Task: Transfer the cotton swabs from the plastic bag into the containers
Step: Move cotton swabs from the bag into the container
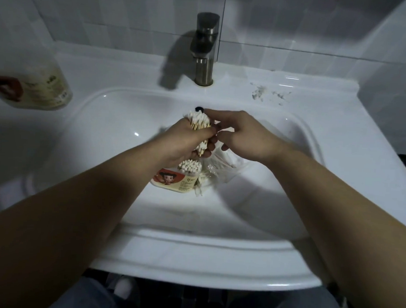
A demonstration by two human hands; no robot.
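Note:
My left hand (184,141) grips a thick bundle of wooden-stemmed cotton swabs (198,121) above the sink basin, white tips pointing away from me. My right hand (239,134) is beside it, fingertips touching the top of the bundle. Below my hands lies a cream container with a red cartoon label (173,181), packed with upright swabs (189,166). A crumpled clear plastic bag (222,165) lies to its right under my right hand, with a few loose swabs at its edge.
The white sink (120,118) holds everything; a dark metal faucet (205,50) stands at the back. A large cream bottle (45,83) sits on the left ledge. White residue (259,93) marks the right ledge. The dark overflow hole (199,108) is behind the swabs.

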